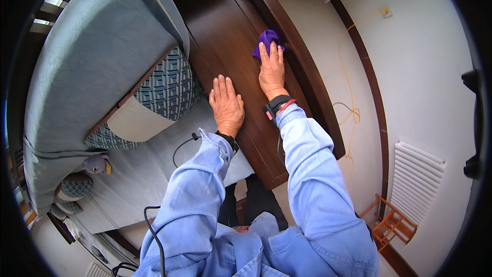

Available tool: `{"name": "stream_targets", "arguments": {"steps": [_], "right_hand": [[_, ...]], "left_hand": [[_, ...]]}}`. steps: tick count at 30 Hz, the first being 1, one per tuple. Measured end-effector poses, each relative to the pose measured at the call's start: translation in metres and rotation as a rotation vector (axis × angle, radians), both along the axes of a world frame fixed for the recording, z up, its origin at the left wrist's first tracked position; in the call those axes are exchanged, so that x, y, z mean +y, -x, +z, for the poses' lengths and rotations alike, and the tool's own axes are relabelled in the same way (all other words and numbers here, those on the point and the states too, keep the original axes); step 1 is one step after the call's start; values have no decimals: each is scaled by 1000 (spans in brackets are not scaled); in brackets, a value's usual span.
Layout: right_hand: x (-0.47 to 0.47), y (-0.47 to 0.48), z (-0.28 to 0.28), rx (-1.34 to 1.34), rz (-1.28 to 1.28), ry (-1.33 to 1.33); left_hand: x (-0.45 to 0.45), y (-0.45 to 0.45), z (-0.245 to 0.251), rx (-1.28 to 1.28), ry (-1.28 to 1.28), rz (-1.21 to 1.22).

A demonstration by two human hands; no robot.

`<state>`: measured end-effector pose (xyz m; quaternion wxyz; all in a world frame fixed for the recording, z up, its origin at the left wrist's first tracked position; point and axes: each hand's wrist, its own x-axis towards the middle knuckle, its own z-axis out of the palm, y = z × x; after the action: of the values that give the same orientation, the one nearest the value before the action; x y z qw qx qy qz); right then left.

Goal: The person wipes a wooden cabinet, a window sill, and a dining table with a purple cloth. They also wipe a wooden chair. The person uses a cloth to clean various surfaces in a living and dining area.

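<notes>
My right hand (272, 70) presses a purple cloth (268, 38) against the dark wooden panel (230, 42) at the side of a sofa, close to its raised outer rail (323, 96). The fingers lie over the cloth's near part, and its rest bunches out beyond the fingertips. My left hand (226, 105) lies flat on the same panel, nearer to me, with straight fingers and nothing in it. A patterned cushion (165, 88) in blue, grey and cream leans just left of that hand. Both wrists wear dark bands.
Pale blue fabric covers the sofa seat (142, 184) and backrest (96, 46). A purple plush toy (95, 164) and smaller cushions (75, 190) sit further left. To the right are a yellow cable (342, 57), a white radiator (417, 179) and a small wooden stool (392, 225). A black cable (153, 234) hangs by my left sleeve.
</notes>
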<state>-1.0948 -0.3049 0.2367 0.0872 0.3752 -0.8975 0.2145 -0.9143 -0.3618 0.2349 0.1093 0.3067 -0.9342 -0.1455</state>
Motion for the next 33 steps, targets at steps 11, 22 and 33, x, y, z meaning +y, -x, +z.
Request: {"name": "stream_targets", "arguments": {"steps": [11,22,33], "right_hand": [[-156,74,-17,79,198,95],[-297,153,-38,21,172,113],[-283,61,-32,-19,697,119]], "left_hand": [[-3,-1,0,-37,-84,0],[-2,-1,-7,-20,-121,-2],[-4,2,2,-62,-103,-1]]}}
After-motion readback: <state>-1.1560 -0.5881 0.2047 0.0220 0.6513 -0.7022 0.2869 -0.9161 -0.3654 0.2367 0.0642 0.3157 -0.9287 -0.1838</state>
